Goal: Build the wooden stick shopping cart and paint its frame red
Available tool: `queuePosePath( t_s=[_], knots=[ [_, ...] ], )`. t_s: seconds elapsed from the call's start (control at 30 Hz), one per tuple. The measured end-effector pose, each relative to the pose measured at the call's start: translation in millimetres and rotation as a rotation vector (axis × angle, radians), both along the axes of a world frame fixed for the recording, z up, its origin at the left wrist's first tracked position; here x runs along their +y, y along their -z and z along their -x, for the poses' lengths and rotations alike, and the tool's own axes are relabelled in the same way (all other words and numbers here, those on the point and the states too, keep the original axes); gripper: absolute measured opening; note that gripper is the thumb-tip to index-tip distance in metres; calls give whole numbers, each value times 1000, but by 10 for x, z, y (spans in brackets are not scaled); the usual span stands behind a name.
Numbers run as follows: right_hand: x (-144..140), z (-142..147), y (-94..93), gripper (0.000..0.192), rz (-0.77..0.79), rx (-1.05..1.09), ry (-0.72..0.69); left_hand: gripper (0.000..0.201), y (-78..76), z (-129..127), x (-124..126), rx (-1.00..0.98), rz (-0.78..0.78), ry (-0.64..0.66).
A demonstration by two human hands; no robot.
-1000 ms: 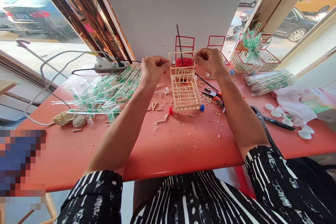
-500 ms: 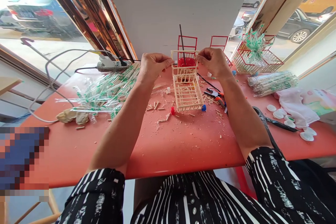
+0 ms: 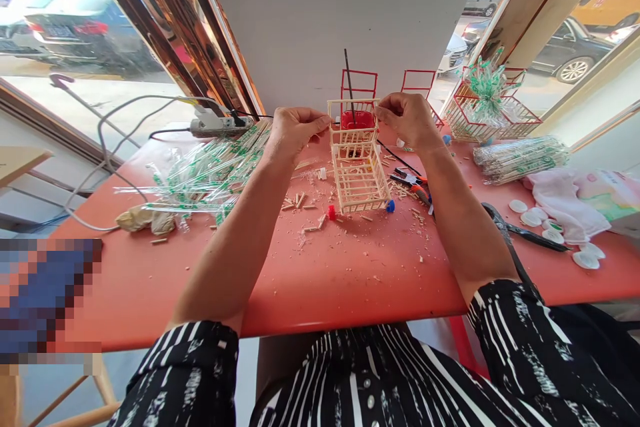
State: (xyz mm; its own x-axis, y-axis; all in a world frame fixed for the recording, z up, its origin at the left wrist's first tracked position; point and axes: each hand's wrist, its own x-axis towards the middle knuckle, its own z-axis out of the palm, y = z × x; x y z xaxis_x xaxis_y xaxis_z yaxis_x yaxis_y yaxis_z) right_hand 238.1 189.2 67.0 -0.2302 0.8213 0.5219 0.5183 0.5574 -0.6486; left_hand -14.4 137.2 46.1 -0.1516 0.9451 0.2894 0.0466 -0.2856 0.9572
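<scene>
A small cream stick-built cart (image 3: pixel 359 173) stands on the red table (image 3: pixel 320 280), with a red wheel and a blue wheel at its near corners. My left hand (image 3: pixel 295 128) pinches the left end of its upright back frame. My right hand (image 3: pixel 407 118) pinches the right end of that frame. Behind the frame sits a red cup (image 3: pixel 358 120) with a dark stick standing in it.
Plastic-wrapped sticks (image 3: pixel 210 170) lie in a heap at the left, another bundle (image 3: pixel 520 157) at the right. Pliers (image 3: pixel 410 181), wood offcuts, white caps (image 3: pixel 537 213), a pink cloth (image 3: pixel 560 193), red wire baskets (image 3: pixel 493 113) and a power strip (image 3: pixel 215 123) surround the cart.
The view has shifted slightly; both hands stay pinched on the cart's back frame, nearly still.
</scene>
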Motion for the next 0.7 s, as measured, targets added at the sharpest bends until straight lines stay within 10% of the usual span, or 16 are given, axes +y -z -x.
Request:
queuePosePath(
  t_s=[0.7],
  knots=[
    [20,-11,-14,33,26,3,-40,20,315,-188,-184,-17,16,-47]
  ],
)
